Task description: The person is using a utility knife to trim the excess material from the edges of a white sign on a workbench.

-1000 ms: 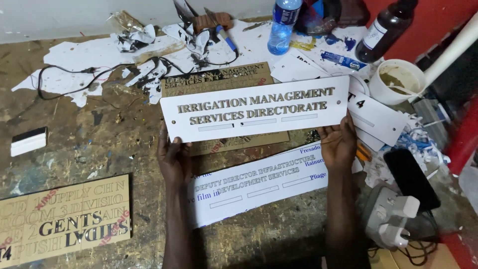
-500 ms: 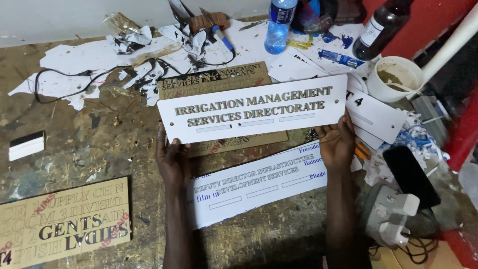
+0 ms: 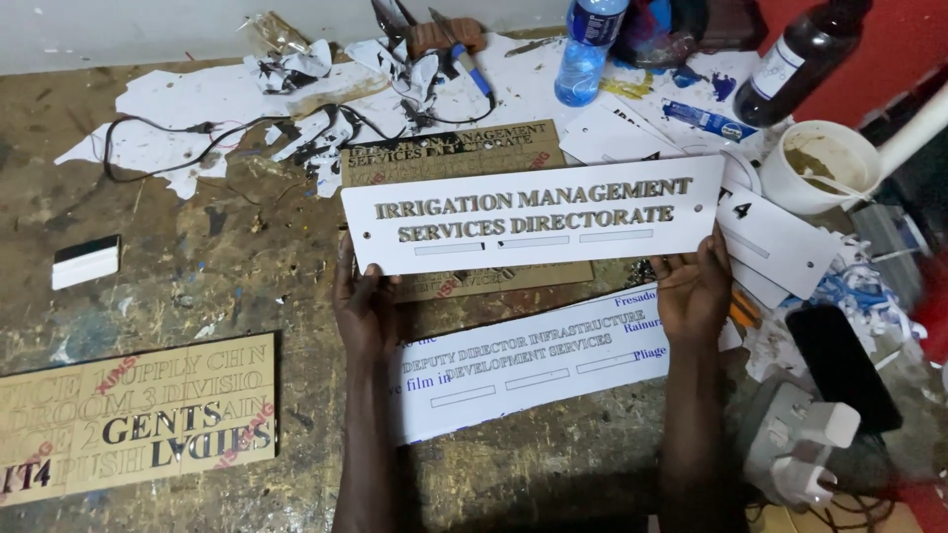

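Left hand (image 3: 365, 311) and right hand (image 3: 694, 291) pinch bottom corners of flat white rectangular sign plate (image 3: 533, 222), raised lettering. Paper sheet (image 3: 523, 370) between hands on scuffed bench (image 3: 178, 296).

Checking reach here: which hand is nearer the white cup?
Right. The right hand holds the sign's right end, just below-left of the white cup; the left hand holds the far end.

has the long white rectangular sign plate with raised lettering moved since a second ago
Barely: the long white rectangular sign plate, held by both hands, sits marginally higher against the tan cut-out board behind it, covering slightly more of that board.
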